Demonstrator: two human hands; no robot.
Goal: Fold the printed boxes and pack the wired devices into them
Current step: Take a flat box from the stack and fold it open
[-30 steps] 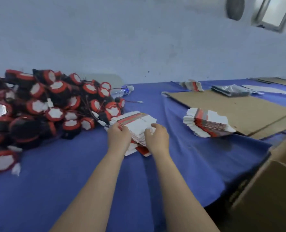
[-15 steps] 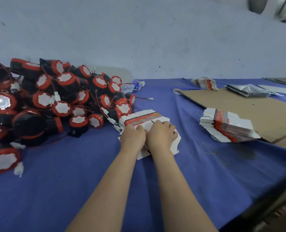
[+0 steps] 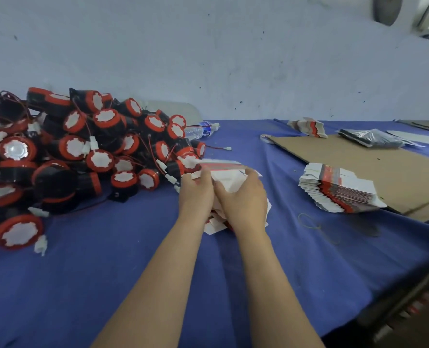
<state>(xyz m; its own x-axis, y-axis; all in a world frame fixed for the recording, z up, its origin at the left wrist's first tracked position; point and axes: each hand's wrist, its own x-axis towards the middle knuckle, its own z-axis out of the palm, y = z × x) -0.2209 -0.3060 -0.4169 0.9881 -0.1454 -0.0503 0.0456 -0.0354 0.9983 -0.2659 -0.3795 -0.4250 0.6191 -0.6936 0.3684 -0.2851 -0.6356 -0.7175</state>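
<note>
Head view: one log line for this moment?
left hand: grips printed box | right hand: grips it too | wired devices: piled, unpacked

Left hand [image 3: 195,194] bare, shown from the back: broad and smooth, with a soft row of knuckles at its far end. Right hand [image 3: 243,199] bare as well, also shown from the back, knuckles rounded, fingertips beyond them smeared by blur. Behind the left wrist, a bare left forearm [image 3: 158,272], slim just at the hand and thickening steadily away from it. Same build for the right forearm [image 3: 266,272]. Uncovered skin from both wrists back to the lower edge of the view.
</note>
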